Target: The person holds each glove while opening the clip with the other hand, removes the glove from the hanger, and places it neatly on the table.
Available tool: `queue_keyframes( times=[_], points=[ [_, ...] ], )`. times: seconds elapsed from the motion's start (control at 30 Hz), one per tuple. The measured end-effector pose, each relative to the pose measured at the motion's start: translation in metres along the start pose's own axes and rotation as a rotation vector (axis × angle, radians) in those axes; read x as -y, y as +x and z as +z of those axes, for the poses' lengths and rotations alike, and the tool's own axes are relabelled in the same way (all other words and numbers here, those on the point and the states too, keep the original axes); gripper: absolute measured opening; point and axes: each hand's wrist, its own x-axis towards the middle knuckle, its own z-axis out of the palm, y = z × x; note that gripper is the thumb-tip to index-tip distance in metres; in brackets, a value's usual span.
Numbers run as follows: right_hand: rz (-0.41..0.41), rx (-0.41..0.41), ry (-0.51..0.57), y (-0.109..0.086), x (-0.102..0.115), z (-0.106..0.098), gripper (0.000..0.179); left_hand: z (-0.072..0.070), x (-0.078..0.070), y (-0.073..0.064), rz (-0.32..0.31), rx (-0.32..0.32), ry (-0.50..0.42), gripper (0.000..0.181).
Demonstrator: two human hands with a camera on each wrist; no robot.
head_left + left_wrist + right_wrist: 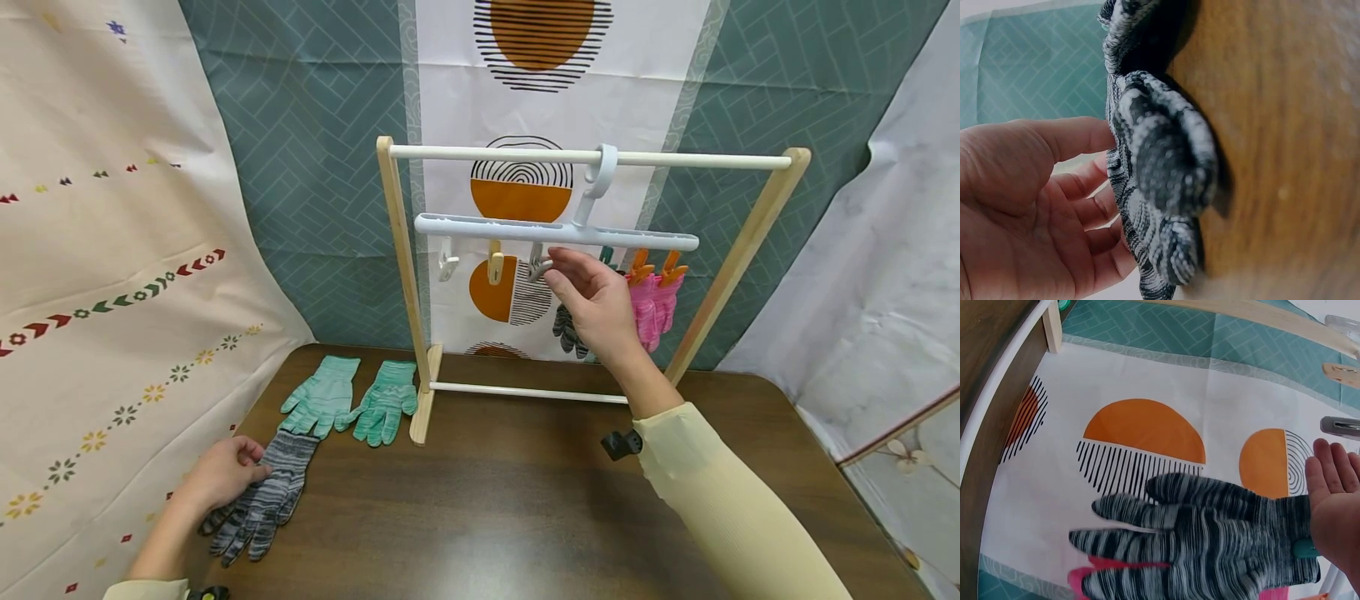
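My right hand point(596, 304) is raised at a light hanger point(555, 232) and pinches a grey clothespin point(537, 265) hanging from its bar. In the right wrist view, the remaining fingers point(1334, 464) stretch beside that pin. Below this hand hangs a black-and-grey striped glove point(1210, 534), held by a green clothespin point(1305, 548). My left hand point(225, 472) rests on another black-and-grey glove point(273, 483) lying on the table. Seen from the left wrist, its thumb and bent fingers touch the knit without closing round it.
The hanger hooks over a wooden rack's white rail point(487, 154). A white clothespin point(447, 262) and a beige one point(495, 262) hang left. Orange clothespins point(672, 268) hold pink gloves point(654, 308). Two mint-green gloves point(386, 404) lie on the brown table point(510, 500).
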Motion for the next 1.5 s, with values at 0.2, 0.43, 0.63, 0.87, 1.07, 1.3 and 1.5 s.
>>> queue_keyframes(
  times=[0.2, 0.43, 0.63, 0.87, 1.07, 1.3, 1.5],
  points=[
    [-0.045, -0.001, -0.037, -0.002, -0.002, -0.002, 0.039, 0.0, -0.001, 0.0, -0.033, 0.012, 0.006, 0.03],
    [-0.07, 0.011, -0.104, -0.01, -0.001, -0.007, 0.041, -0.001, -0.002, -0.001, -0.061, 0.027, -0.018, 0.031],
    [-0.093, 0.022, -0.172, -0.018, -0.001, -0.012, 0.041, -0.003, -0.002, -0.002, -0.049, 0.012, -0.022, 0.042],
    [-0.132, 0.015, -0.228, -0.025, 0.0, -0.018, 0.042, -0.007, -0.006, -0.001, -0.042, -0.038, -0.039, 0.064],
    [-0.161, 0.006, -0.245, -0.03, -0.002, -0.025, 0.043, -0.009, -0.014, -0.003, -0.007, -0.106, -0.047, 0.073],
    [-0.181, 0.009, -0.274, -0.038, -0.003, -0.033, 0.046, -0.009, -0.024, -0.003, 0.028, -0.182, -0.063, 0.077],
    [-0.197, -0.003, -0.309, -0.044, -0.004, -0.042, 0.047, -0.008, -0.038, -0.003, 0.036, -0.237, -0.098, 0.079]
  ],
)
